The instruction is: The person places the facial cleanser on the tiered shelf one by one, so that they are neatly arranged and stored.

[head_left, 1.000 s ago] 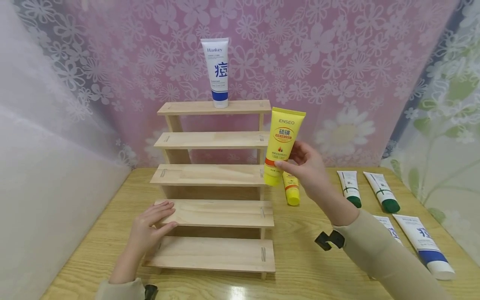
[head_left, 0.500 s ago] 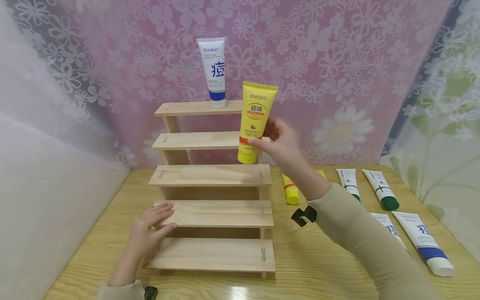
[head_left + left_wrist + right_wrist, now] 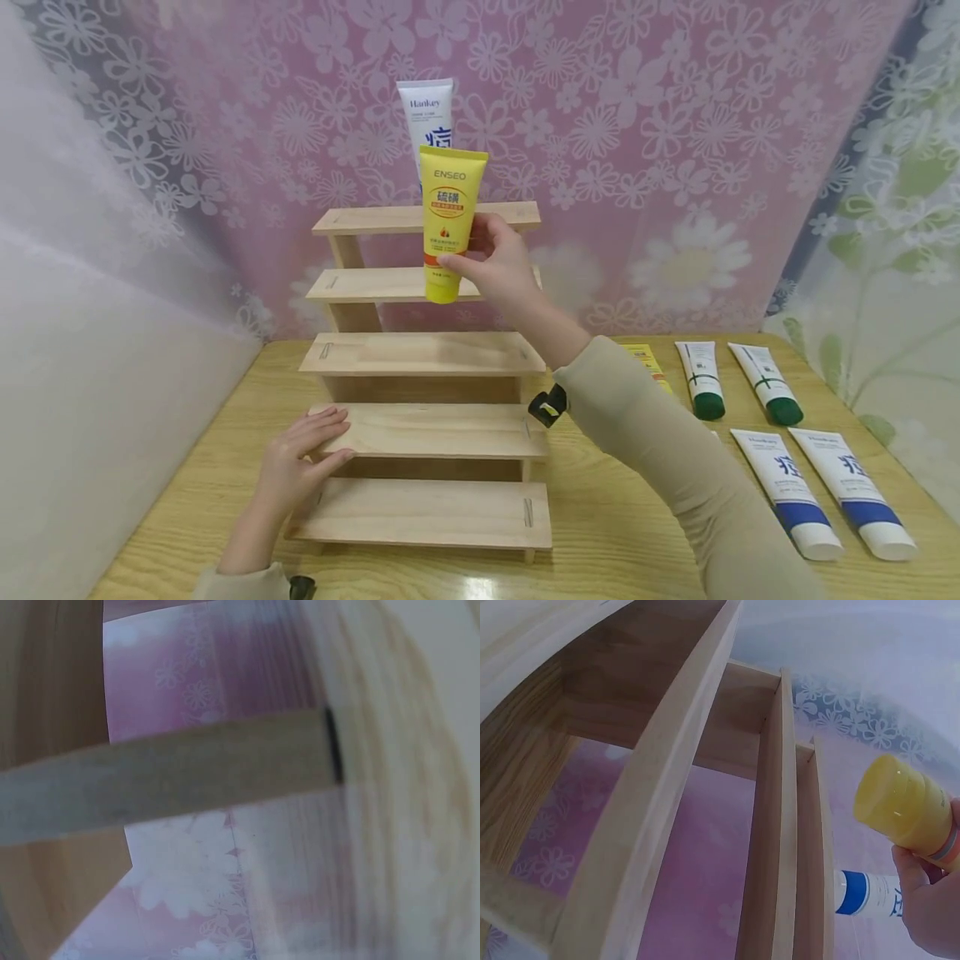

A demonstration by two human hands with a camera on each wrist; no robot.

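Observation:
My right hand [image 3: 504, 260] grips a yellow ENSEO squeeze tube [image 3: 450, 218] near its capped end, thumb across the front. The tube is upright, cap down, in front of the upper shelves of a stepped wooden rack [image 3: 420, 354]. Behind it, a white and blue Hankey tube [image 3: 426, 108] stands on the top shelf, its lower part hidden. In the right wrist view the yellow cap [image 3: 889, 791] shows beside the shelf edges. My left hand [image 3: 298, 454] rests on the left end of the second shelf from the bottom, fingers lying on the board. The left wrist view shows only blurred wood.
On the table [image 3: 600, 533] at right lie two green-capped white tubes, one left [image 3: 701, 379] and one right [image 3: 767, 383]. Nearer lie two white and blue tubes, one of them a Hankey tube [image 3: 787, 492]. Another yellow tube [image 3: 648, 367] is partly behind my right sleeve.
My right hand has carried the yellow tube left and upward, from beside the rack to in front of its upper shelves, overlapping the Hankey tube. My left hand has stayed in place.

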